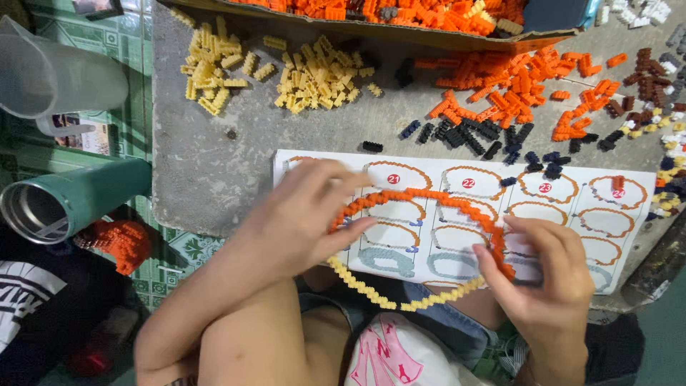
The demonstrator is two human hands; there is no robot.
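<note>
A thin ring of small bricks (pixel 421 194), orange along its upper arc and yellow along its lower arc (pixel 371 289), is held between both hands over an instruction sheet (pixel 629 186). My left hand (pixel 300 218) grips the ring's left side where orange meets yellow. My right hand (pixel 547 275) pinches its right side at the orange end. The ring hangs over the sheet's near edge and over my lap.
Piles of yellow bricks (pixel 300 75), orange bricks (pixel 514 89) and dark bricks (pixel 471 134) lie on the grey slab (pixel 207 164). A cardboard box of orange bricks (pixel 400 13) sits at the far edge. A green metal flask (pixel 71 200) and a clear jug (pixel 50 71) lie at left.
</note>
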